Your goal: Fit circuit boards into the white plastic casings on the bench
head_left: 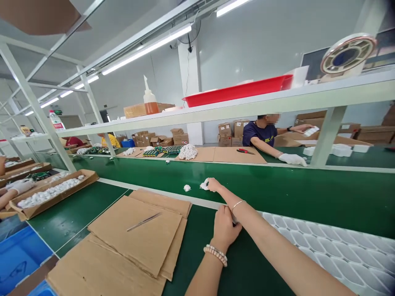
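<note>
cardboard sheets [135, 242] with tweezers [143, 221] on top lie nearest on the green tabletop [77, 213]. left hand [224, 228] rests curled against the right forearm, its grip unclear. right hand [212, 185], stretched to the belt [277, 193], pinches a white piece [204, 185]; a second white piece [187, 188] lies just beside.

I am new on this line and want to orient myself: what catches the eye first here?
First, the right hand, stretched far out over the green belt, with its grip on a small white piece, while the left hand rests by its forearm. Then the red tray on the shelf above, and tweezers lying on the cardboard sheets at left.
</note>
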### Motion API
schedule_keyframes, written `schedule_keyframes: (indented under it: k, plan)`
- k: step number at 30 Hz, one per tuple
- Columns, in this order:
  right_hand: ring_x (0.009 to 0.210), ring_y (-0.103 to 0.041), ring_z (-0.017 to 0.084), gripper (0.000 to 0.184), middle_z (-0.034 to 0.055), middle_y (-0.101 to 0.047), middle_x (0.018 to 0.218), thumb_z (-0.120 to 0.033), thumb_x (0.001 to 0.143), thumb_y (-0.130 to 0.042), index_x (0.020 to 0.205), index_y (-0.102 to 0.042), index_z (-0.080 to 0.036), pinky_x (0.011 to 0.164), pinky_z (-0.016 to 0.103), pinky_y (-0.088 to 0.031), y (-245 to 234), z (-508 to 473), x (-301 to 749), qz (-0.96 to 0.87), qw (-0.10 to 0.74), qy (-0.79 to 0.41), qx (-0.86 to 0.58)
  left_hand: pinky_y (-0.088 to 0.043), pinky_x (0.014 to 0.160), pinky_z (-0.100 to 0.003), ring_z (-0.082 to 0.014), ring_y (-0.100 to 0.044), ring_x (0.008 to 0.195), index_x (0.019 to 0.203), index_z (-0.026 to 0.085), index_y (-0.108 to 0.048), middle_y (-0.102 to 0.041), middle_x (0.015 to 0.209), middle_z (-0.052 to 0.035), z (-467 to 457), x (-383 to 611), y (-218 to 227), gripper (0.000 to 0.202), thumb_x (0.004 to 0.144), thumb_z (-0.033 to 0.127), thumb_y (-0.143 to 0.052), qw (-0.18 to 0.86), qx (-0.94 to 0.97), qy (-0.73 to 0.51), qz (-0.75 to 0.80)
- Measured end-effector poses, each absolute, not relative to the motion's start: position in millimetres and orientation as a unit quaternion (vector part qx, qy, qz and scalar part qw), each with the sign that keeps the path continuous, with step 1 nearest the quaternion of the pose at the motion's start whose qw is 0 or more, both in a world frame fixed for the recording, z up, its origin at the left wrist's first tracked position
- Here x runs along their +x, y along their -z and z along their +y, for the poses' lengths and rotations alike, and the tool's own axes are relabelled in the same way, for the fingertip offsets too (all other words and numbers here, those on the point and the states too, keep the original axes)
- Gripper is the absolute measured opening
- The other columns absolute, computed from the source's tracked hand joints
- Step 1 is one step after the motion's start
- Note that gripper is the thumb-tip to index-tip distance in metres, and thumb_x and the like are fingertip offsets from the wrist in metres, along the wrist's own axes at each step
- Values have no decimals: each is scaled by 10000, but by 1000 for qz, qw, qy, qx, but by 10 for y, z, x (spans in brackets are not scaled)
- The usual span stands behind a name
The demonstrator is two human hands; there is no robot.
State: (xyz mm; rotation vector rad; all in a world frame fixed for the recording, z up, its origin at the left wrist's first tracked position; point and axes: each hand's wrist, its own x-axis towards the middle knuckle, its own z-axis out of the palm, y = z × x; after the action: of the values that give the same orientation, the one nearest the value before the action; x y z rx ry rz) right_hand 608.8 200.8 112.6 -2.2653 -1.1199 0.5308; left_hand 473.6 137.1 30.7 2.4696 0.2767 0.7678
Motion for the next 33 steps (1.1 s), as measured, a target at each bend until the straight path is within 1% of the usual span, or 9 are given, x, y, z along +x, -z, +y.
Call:
schedule_keyframes:
  k: [5,7,9,13,16,18,21,27,33]
  plan:
    - [730,-620,125,220,40,-626,935,-292,939,-572,1073,-589,-118,635,275,-545,-1338,1571,6215,-428,350,-227,-802,-445,897,-426,-257,-549,990,1073,147,-559,-574,1045,-101,1379,4696,-335,350,742,210,-653,349,882,-301,96]
    - [651,-613,110,208,17,-629,835,-255,904,-619,1052,-579,-114,576,238,-524,-1430,1199,6228,-444,402,-223,-769,-472,873,-395,-232,-564,988,1096,154,-545,-579,1066,-95,1400,4700,-367,360,753,185,-647,374,872,-303,94]
    - [619,-620,112,275,0,-628,762,-223,837,-688,1055,-555,-122,551,219,-504,-1505,722,6197,-461,460,-206,-731,-506,823,-348,-204,-587,970,1122,159,-528,-586,1103,-95,1415,4725,-459,377,761,154,-638,404,857,-307,88]
    - [669,-635,141,437,11,-646,809,-328,753,-745,1088,-522,-158,609,260,-525,-1642,-310,6037,-474,545,-153,-675,-519,842,-320,-157,-616,918,1192,187,-518,-606,1134,-77,1299,4770,-948,419,791,161,-636,445,838,-315,32]
    - [756,-631,169,456,55,-669,908,-375,724,-762,1077,-564,-164,701,311,-535,-1799,-907,5866,-488,600,-76,-630,-525,817,-314,-154,-618,874,1221,229,-544,-625,1127,-62,1039,4708,-1492,456,785,185,-672,423,863,-265,-78]
    - [789,-624,176,422,69,-670,977,-358,740,-753,1081,-587,-173,720,321,-533,-1935,-1183,5745,-498,596,-12,-630,-520,822,-305,-152,-609,902,1215,266,-557,-610,1174,-48,843,4618,-1810,430,807,162,-643,371,881,-271,-114]
    - [848,-616,182,360,62,-662,1048,-307,781,-721,1107,-613,-196,766,323,-527,-2122,-1457,5578,-526,539,56,-656,-506,852,-296,-149,-591,961,1221,302,-545,-583,1240,-27,613,4459,-2093,434,833,112,-588,286,901,-304,-121]
    - [691,-560,124,289,12,-661,916,-239,823,-679,1108,-629,-229,664,256,-518,-2249,-1632,5352,-582,512,79,-627,-507,885,-296,-177,-569,1101,1253,283,-504,-562,1274,-44,444,4157,-2178,437,860,95,-537,190,908,-350,-128]
    - [748,-590,134,341,7,-652,867,-184,841,-647,1176,-601,-234,678,235,-518,-2209,-1607,5264,-625,464,126,-614,-518,911,-329,-194,-581,1125,1286,278,-493,-578,1276,-49,418,3954,-2285,438,881,112,-522,94,917,-366,-126]
